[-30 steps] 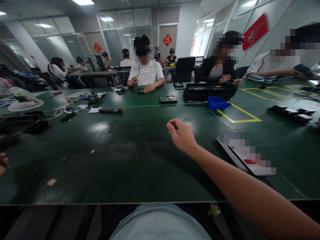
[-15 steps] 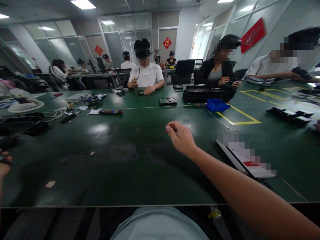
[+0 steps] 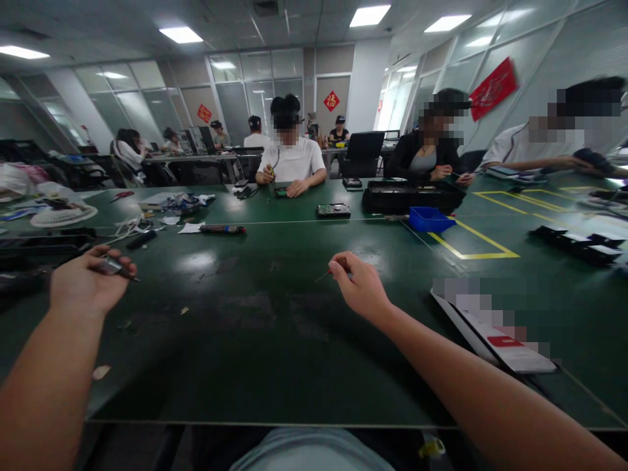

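My left hand (image 3: 88, 281), palm up over the left part of the table, has its fingers curled around a grey screwdriver-like tool (image 3: 112, 265). The thin dark tip of this tool points right and slightly down. Above the table's middle, my right hand (image 3: 360, 284) pinches a small screwdriver (image 3: 324, 275) between thumb and fingers. Its narrow shaft sticks out to the left, and the palm hides most of its handle. The two hands are well apart, and neither tool touches any part.
Across the green table (image 3: 235, 386) are a hard drive (image 3: 333, 210), a blue bin (image 3: 432, 220), a black casing (image 3: 415, 197) and a red-tipped tool (image 3: 223, 229). A white packet (image 3: 524, 350) lies right. Several people work opposite, one holding a screwdriver over a circuit board.
My left hand has come in from the left edge, moving right and up with the grey tool. My right hand keeps its pinch on the screwdriver, almost still. The view has tilted up slightly.
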The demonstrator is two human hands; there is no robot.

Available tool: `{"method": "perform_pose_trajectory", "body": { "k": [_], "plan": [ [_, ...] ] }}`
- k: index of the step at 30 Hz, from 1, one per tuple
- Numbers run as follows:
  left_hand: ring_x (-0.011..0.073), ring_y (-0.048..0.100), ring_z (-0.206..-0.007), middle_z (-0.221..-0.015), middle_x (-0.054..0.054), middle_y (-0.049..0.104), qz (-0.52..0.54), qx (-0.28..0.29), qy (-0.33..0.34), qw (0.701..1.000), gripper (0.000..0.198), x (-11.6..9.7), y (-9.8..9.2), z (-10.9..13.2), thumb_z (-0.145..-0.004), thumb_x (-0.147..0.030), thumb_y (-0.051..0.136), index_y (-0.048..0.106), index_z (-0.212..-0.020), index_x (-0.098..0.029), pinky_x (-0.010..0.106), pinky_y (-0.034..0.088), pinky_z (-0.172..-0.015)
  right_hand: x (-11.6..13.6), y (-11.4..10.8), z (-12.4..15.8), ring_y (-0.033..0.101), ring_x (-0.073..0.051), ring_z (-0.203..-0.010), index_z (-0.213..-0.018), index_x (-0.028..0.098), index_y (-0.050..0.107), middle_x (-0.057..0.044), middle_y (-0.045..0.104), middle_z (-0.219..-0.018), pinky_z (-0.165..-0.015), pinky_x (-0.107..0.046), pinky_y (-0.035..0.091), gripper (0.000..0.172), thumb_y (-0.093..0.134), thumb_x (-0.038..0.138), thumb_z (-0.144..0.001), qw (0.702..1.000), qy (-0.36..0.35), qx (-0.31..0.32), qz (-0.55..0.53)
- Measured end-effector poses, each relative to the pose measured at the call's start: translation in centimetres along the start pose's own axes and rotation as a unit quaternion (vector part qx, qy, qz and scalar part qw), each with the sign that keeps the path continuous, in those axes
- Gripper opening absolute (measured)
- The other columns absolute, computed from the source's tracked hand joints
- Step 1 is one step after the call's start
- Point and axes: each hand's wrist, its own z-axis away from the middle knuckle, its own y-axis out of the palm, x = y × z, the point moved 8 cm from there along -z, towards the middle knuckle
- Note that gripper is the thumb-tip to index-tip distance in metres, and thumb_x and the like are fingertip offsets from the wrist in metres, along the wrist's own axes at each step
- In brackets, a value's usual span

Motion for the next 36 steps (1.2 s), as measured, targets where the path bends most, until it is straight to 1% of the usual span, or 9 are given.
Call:
{"method": "perform_pose_trajectory", "body": {
  "k": [3,10,14,17,19,22,28,32,36],
  "plan": [
    [0.0148,0.049,-0.064,-0.069,0.001,0.05,0.11,0.075,-0.07,0.989,0.027,1.5,4.4,2.2,-0.058,-0.002,0.045,0.05,-0.081,-0.014,0.029,0.042,-0.065,0.2,0.0,0.0,0.063,-0.018,-0.071,-0.095,0.02,0.06,-0.003,0.066,-0.077,-0.066,-0.031,0.044,0.02,0.046,0.034,-0.098,1.0,0.004,0.005,0.004],
    [0.0151,0.051,-0.063,-0.072,0.002,0.052,0.113,0.265,-0.167,0.943,0.029,4.1,14.9,10.0,-0.059,-0.002,0.047,0.055,-0.084,-0.014,0.027,0.046,-0.06,-0.5,0.4,-0.1,0.065,-0.018,-0.071,-0.104,0.021,0.062,-0.003,0.069,-0.079,-0.067,-0.031,0.046,0.022,0.049,0.038,-0.097,1.0,0.02,0.007,-0.01],
    [0.0157,0.056,-0.068,-0.08,0.003,0.055,0.108,0.342,-0.218,0.908,0.028,5.5,19.4,15.8,-0.065,-0.01,0.054,0.057,-0.092,-0.015,0.028,0.047,-0.06,-0.8,0.6,0.0,0.067,-0.019,-0.071,-0.112,0.021,0.06,-0.002,0.07,-0.076,-0.068,-0.032,0.048,0.024,0.048,0.036,-0.097,0.999,0.025,0.009,-0.029],
    [0.0141,0.058,-0.076,-0.091,0.003,0.058,0.08,0.385,-0.207,0.896,0.046,6.7,21.7,19.3,-0.06,-0.003,0.057,0.056,-0.103,-0.018,0.026,0.046,-0.064,-0.7,0.6,0.1,0.068,-0.02,-0.075,-0.112,0.021,0.061,-0.003,0.071,-0.081,-0.069,-0.033,0.048,0.024,0.048,0.035,-0.097,1.0,0.02,0.005,-0.02],
    [0.013,0.058,-0.081,-0.098,0.004,0.06,0.04,0.411,-0.167,0.895,0.054,7.5,22.9,20.8,-0.057,0.004,0.057,0.055,-0.106,-0.018,0.025,0.046,-0.069,-0.5,0.4,0.1,0.067,-0.02,-0.076,-0.112,0.021,0.061,-0.004,0.071,-0.085,-0.069,-0.033,0.048,0.024,0.05,0.035,-0.096,1.0,0.014,-0.003,-0.012],
    [0.0158,0.06,-0.092,-0.107,0.007,0.064,-0.065,0.456,-0.054,0.886,0.045,8.4,24.1,21.9,-0.067,0.002,0.061,0.057,-0.108,-0.017,0.03,0.047,-0.086,-0.3,0.4,0.1,0.067,-0.02,-0.076,-0.111,0.021,0.061,-0.005,0.071,-0.086,-0.07,-0.033,0.048,0.023,0.051,0.033,-0.095,1.0,0.009,-0.005,-0.007],
    [0.0221,0.06,-0.108,-0.114,0.005,0.067,-0.239,0.487,0.193,0.818,0.032,8.7,23.9,22.1,-0.08,-0.008,0.065,0.066,-0.109,-0.022,0.039,0.044,-0.101,0.1,0.5,0.1,0.064,-0.019,-0.07,-0.091,0.021,0.066,-0.002,0.069,-0.076,-0.066,-0.032,0.045,0.023,0.054,0.04,-0.094,1.0,0.017,0.004,0.004],
    [0.0233,0.059,-0.113,-0.12,0.006,0.065,-0.262,0.484,0.212,0.808,0.039,10.0,23.4,21.4,-0.08,-0.009,0.067,0.065,-0.117,-0.023,0.039,0.044,-0.103,0.5,0.0,0.3,0.061,-0.017,-0.065,-0.082,0.021,0.064,-0.001,0.065,-0.07,-0.063,-0.031,0.043,0.023,0.056,0.039,-0.093,1.0,0.008,-0.011,-0.002],
    [0.0236,0.062,-0.108,-0.116,0.006,0.068,-0.264,0.482,0.195,0.812,0.04,11.3,23.2,20.8,-0.079,-0.012,0.071,0.064,-0.118,-0.021,0.039,0.047,-0.099,0.3,-1.3,0.6,0.065,-0.018,-0.069,-0.09,0.021,0.062,-0.001,0.067,-0.074,-0.068,-0.032,0.048,0.018,0.053,0.036,-0.094,0.996,0.0,-0.07,-0.059]
  ]
}}
